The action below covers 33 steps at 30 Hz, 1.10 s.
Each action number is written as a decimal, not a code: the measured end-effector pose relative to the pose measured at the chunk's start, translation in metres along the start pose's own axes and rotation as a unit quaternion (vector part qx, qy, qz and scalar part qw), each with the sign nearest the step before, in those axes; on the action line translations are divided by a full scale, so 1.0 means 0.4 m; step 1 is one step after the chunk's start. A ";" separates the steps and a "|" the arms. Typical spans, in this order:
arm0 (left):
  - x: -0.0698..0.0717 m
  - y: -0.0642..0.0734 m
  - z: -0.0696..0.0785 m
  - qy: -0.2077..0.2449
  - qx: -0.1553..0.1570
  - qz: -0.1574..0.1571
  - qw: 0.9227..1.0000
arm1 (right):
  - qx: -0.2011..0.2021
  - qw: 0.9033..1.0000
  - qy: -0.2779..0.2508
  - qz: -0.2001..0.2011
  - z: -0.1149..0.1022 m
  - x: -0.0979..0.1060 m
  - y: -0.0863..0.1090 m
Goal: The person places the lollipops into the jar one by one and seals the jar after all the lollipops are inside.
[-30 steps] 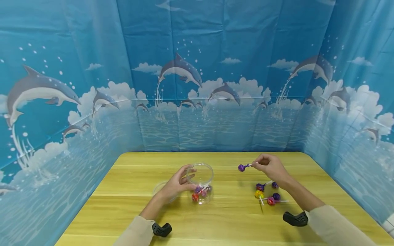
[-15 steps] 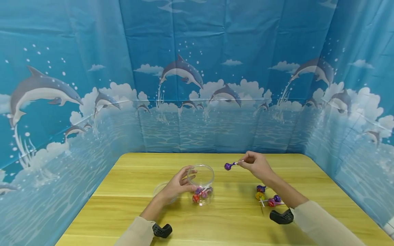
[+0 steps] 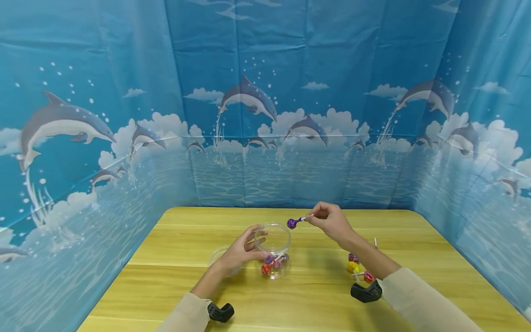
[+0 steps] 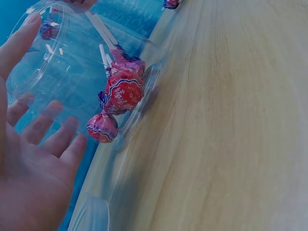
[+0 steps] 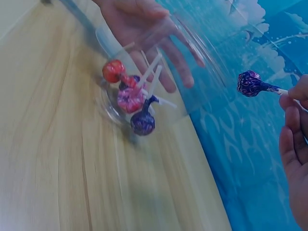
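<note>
My left hand [image 3: 240, 252] holds a clear plastic jar [image 3: 272, 224] upright on the table, thumb and fingers spread around its side near the open rim. Several wrapped lollipops [image 4: 126, 91] lie at the jar's bottom, red, pink and purple, their white sticks leaning upward. With thumb and fingertips my right hand [image 3: 332, 223] pinches the white stick of a purple lollipop [image 3: 292, 223]. Its candy head points left and is level with the jar's rim, just to the right of the opening in the right wrist view.
A clear round lid [image 3: 215, 256] lies left of the jar, partly behind my left forearm. More lollipops, including a yellow one [image 3: 353, 267] and a pinkish-red one [image 3: 368, 276], lie on the wooden table [image 3: 307, 299] by my right forearm, which hides some. A dolphin-print curtain [image 3: 265, 175] surrounds the table.
My right hand has carried the purple lollipop leftward from above the loose lollipops to the jar's rim. My left hand and the jar have stayed in place.
</note>
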State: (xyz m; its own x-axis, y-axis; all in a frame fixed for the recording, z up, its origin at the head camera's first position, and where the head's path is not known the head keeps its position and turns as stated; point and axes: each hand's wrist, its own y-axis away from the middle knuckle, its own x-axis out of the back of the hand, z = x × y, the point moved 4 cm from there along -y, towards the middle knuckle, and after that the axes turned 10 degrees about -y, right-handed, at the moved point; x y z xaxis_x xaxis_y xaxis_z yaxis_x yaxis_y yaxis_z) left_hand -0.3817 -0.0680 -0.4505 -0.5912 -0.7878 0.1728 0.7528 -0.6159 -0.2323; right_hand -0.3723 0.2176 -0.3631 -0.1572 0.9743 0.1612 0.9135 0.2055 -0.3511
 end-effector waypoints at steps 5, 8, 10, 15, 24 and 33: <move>-0.003 -0.001 0.000 0.002 0.004 0.004 1.000 | 0.007 1.000 -0.007 -0.015 -0.008 -0.037 -0.010; -0.005 -0.001 0.002 0.001 0.005 0.005 1.000 | 0.014 1.000 -0.012 -0.026 -0.009 -0.058 -0.015; -0.005 -0.002 0.002 -0.004 0.006 0.005 1.000 | 0.017 0.999 -0.010 -0.032 -0.006 -0.072 -0.019; -0.004 -0.001 0.001 -0.012 0.010 0.007 1.000 | 0.023 0.999 -0.004 -0.048 0.002 -0.107 -0.026; -0.005 0.001 0.005 -0.005 0.014 0.001 1.000 | 0.035 0.997 0.047 -0.059 0.020 -0.149 -0.043; -0.005 0.001 0.008 -0.002 0.014 0.004 1.000 | 0.039 0.996 0.054 -0.053 0.027 -0.139 -0.041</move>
State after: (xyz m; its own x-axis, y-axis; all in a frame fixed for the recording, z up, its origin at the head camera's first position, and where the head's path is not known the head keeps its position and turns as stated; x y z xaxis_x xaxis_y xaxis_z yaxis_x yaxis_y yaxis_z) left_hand -0.3792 -0.0667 -0.4480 -0.5836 -0.7929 0.1752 0.7656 -0.6092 -0.2068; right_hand -0.3826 0.1612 -0.3761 -0.2061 0.9320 0.2981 0.8614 0.3173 -0.3967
